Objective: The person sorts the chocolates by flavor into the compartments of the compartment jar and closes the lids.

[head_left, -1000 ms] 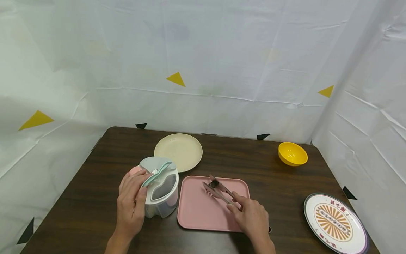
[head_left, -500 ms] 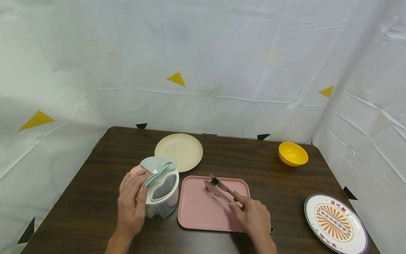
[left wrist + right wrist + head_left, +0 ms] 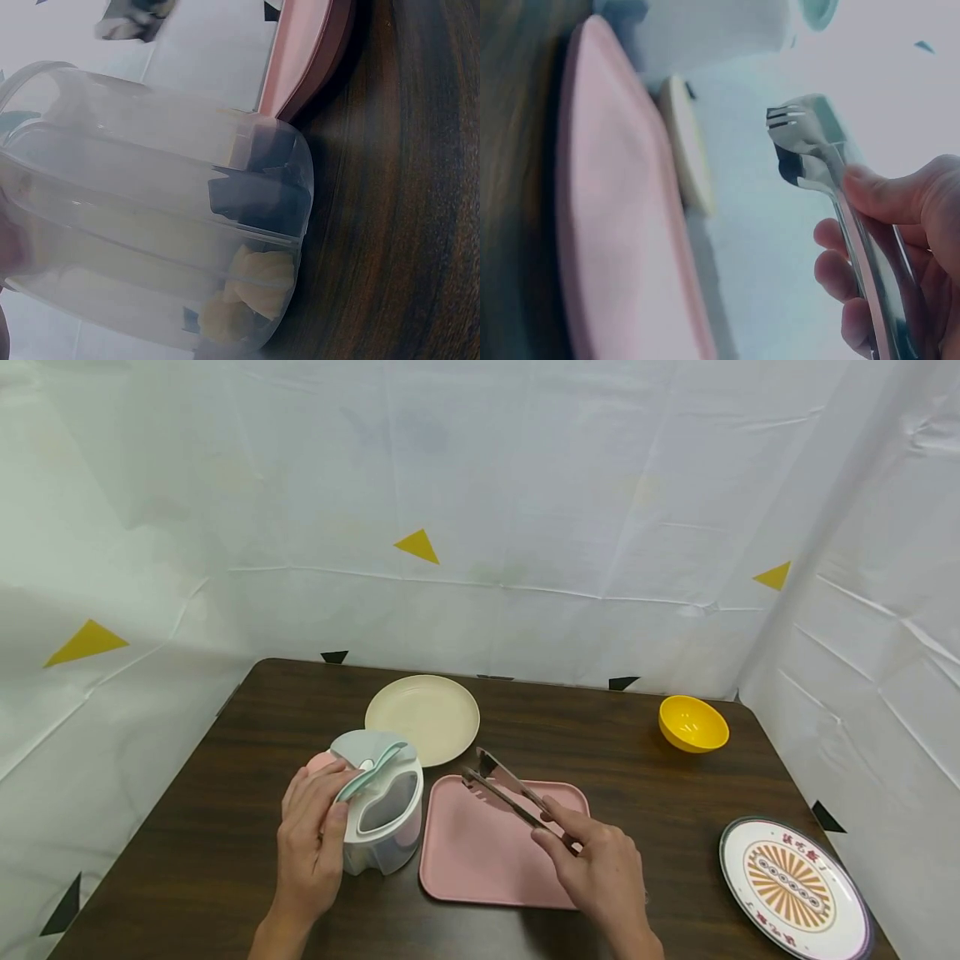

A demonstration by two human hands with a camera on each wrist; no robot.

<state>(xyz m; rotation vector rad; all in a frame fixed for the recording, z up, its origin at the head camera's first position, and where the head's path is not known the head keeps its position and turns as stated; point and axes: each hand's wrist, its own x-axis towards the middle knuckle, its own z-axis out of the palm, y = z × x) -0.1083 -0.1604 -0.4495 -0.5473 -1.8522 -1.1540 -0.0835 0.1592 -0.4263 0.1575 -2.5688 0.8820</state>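
My left hand [image 3: 311, 843] holds a round container [image 3: 397, 837] with a white lid, its fingers laid over the top around the lower end of a mint handle [image 3: 369, 774]. In the left wrist view, pale shell-shaped pieces [image 3: 262, 281] sit at the bottom of the clear container wall. My right hand [image 3: 600, 868] grips metal tongs [image 3: 512, 807] above the pink tray [image 3: 487, 864]. The tong tips stand apart over the tray's far left corner, with nothing visible between them. One tip is tined like a fork, as the right wrist view shows.
A cream plate [image 3: 420, 710] lies behind the container and tray. At the back right stands a yellow bowl [image 3: 692, 727]. A white plate with a printed sunburst [image 3: 787, 885] sits near the right edge of the dark wooden table [image 3: 202, 827]. White sheets surround the table.
The tongs have swung up and left, from over the tray's middle to its far left corner, and their tips have spread. The right hand shifted slightly; the left hand and container stayed put.
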